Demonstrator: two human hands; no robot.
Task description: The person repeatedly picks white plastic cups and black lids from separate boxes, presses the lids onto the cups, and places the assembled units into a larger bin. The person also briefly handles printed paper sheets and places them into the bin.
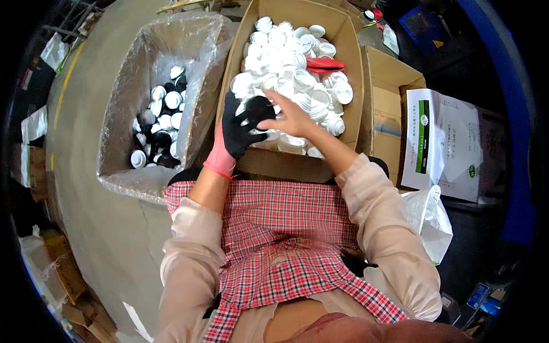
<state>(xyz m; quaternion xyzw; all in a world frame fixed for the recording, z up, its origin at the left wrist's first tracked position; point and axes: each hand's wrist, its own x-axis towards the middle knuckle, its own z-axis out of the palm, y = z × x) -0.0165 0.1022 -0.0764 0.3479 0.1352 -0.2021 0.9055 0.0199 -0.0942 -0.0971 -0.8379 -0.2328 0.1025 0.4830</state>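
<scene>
Over the near edge of a cardboard box, my two hands meet around a black round cap with its flat face up. My left hand, in a black-palmed pink glove, is closed round its left side. My bare right hand grips it from the right, thumb at the lower edge and fingers at the upper edge. Any part beneath the cap is hidden. White ribbed plastic caps fill the box in a heap. A red folded item, perhaps a glove, lies on them.
To the left stands a box with a clear plastic liner, holding black-and-white capped pieces. Right of the heap are another carton and a white printed sack. A white bag sits by my right elbow.
</scene>
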